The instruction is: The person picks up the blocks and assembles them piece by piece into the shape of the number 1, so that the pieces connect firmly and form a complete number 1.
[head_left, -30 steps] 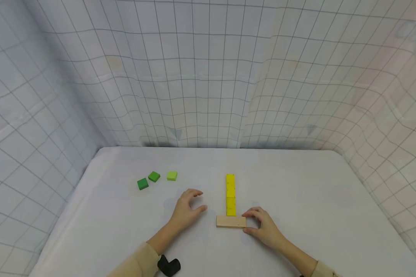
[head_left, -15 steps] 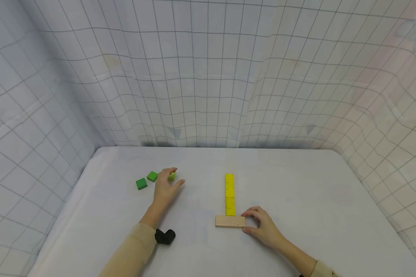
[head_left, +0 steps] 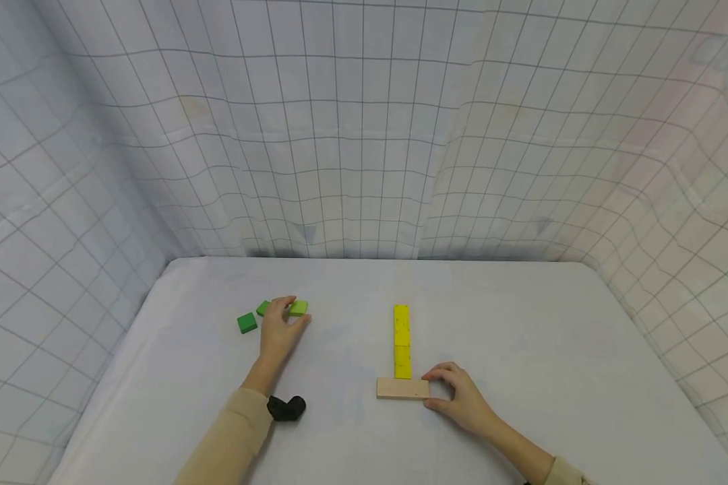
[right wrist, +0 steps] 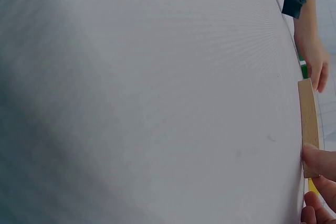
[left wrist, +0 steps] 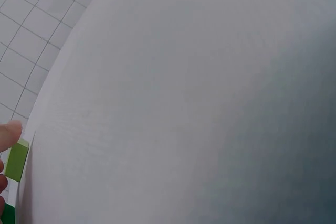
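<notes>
My left hand [head_left: 281, 331] is at the light green block [head_left: 299, 308] in the head view. Thumb and fingers stand apart on either side of its near corner, and I see no firm grip. In the left wrist view a green block [left wrist: 17, 162] shows beside the thumb. My right hand [head_left: 462, 400] pinches the right end of a plain wooden block [head_left: 400, 389], thumb on the near side and fingers on the far side. That block lies crosswise at the near end of two yellow blocks [head_left: 402, 340], which form a straight line running away from me.
A mid-green block [head_left: 263, 308], partly hidden by the left hand, and a dark green block [head_left: 247, 323] lie left of that hand. White cloth covers the table [head_left: 509, 316]. A grid-patterned curtain [head_left: 364, 155] surrounds its back and sides.
My left hand has moved from beside the wooden block to the far left, up to the light green block. My right hand has kept its hold on the wooden block.
</notes>
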Tool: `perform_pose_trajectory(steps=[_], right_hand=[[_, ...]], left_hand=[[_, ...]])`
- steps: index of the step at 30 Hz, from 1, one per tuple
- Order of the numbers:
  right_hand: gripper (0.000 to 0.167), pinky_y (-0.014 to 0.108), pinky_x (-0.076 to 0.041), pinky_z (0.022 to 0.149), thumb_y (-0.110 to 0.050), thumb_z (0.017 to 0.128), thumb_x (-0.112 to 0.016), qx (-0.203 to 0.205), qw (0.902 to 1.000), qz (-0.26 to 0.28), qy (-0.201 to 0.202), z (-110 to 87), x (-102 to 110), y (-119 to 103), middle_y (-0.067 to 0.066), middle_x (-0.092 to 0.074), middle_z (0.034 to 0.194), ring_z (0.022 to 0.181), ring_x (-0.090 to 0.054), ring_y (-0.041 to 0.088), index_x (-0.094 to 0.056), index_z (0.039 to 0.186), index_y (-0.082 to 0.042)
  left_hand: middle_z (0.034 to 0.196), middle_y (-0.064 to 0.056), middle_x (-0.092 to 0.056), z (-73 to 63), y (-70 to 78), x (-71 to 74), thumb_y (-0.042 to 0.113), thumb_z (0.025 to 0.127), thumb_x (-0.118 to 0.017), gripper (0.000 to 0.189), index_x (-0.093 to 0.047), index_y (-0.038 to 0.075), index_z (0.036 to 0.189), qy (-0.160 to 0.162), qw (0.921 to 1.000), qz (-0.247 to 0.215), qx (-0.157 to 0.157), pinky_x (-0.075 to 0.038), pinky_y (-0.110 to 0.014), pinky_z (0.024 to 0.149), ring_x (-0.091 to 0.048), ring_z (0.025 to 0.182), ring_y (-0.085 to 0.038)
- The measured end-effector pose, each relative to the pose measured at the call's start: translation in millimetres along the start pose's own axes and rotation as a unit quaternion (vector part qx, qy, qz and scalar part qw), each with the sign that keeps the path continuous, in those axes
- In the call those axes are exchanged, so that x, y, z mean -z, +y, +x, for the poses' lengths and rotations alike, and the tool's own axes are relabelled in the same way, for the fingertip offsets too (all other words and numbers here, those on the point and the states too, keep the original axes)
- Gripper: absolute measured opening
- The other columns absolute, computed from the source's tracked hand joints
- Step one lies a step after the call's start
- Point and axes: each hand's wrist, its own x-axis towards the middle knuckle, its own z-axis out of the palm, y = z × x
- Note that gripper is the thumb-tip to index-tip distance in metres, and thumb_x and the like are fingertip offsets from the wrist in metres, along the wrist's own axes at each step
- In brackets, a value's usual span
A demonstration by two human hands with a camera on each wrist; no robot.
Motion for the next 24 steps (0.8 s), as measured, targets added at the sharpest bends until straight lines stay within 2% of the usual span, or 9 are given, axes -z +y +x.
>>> perform_pose_trajectory(steps=[12,24], right_hand=[[0.035,0.044,-0.037,0.096,-0.011,0.068,-0.079,-0.014,0.9998,0.010,-0.006,0.2,0.7,-0.5,0.000,-0.053,0.108,0.107,-0.048,0.022,-0.064,0.099,-0.015],[0.035,0.041,-0.038,0.097,-0.011,0.068,-0.078,-0.014,0.9998,0.011,-0.009,0.2,1.5,-1.4,-0.001,-0.054,0.107,0.106,-0.048,0.022,-0.064,0.100,-0.014]], left_hand=[[0.118,-0.021,-0.050,2.3,-5.6,2.4,0.018,0.077,-0.074,0.053,-0.052,-0.006,0.120,-0.024,0.9989,0.017,0.035,-0.035,-0.043,0.099,-0.044,0.114,-0.034],[0.121,-0.023,-0.048,5.0,-8.6,2.0,0.020,0.078,-0.073,0.054,-0.052,-0.006,0.121,-0.040,0.9974,0.040,0.046,-0.033,-0.046,0.099,-0.042,0.116,-0.037]])
